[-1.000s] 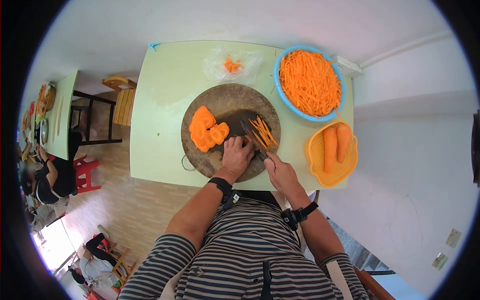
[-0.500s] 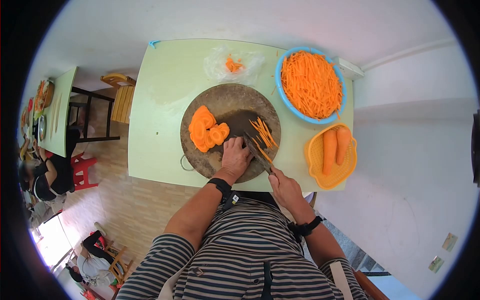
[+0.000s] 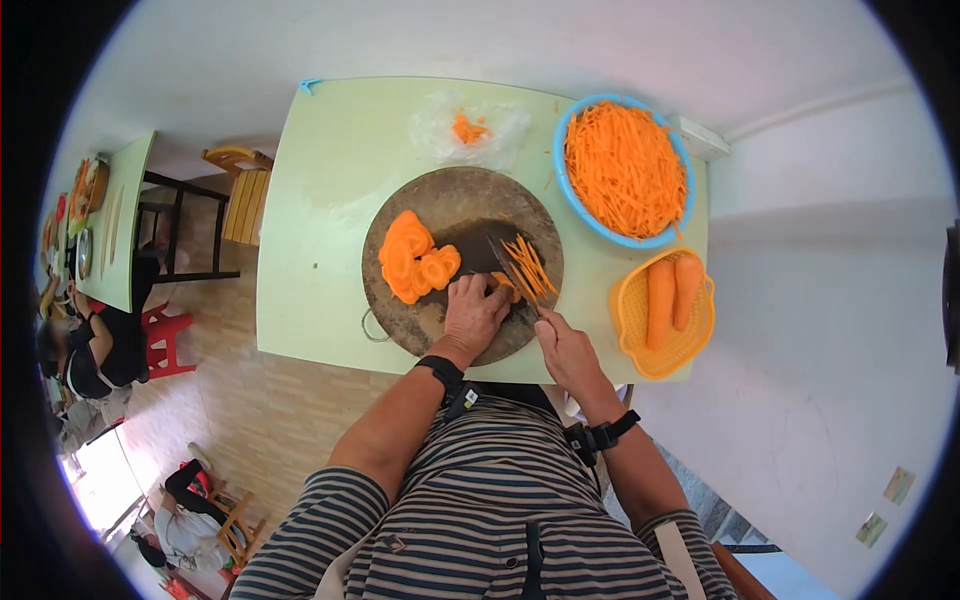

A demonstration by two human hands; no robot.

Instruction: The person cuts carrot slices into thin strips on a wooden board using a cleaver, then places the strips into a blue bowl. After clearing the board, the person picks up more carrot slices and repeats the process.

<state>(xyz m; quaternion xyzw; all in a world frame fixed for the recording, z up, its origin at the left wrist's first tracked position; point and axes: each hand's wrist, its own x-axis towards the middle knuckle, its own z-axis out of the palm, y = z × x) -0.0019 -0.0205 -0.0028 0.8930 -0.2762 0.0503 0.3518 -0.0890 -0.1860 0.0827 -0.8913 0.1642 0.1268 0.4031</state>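
My right hand (image 3: 568, 350) is closed round the handle of a knife (image 3: 512, 268); its dark blade stands on the round wooden chopping board (image 3: 400, 330). Carrot slices (image 3: 504, 283) lie under the bent fingertips of my left hand (image 3: 473, 312), which hold them down just left of the blade. Right of the blade is a small row of carrot strips (image 3: 532, 264). A pile of overlapping round carrot slices (image 3: 407, 255) rests on the board's left side. The lower part of the blade and some of the held slices are partly hidden.
A blue basin (image 3: 563, 185) of shredded carrot stands at the table's back right. Before it, a yellow basket (image 3: 632, 300) holds two whole carrots. A plastic bag (image 3: 500, 135) with carrot scraps lies behind the board. Other people sit at the far left, near a second table (image 3: 125, 230).
The knife has shifted slightly; its blade now stands beside the cut strips, and the held slices show between it and my left fingers. My left hand has barely moved.
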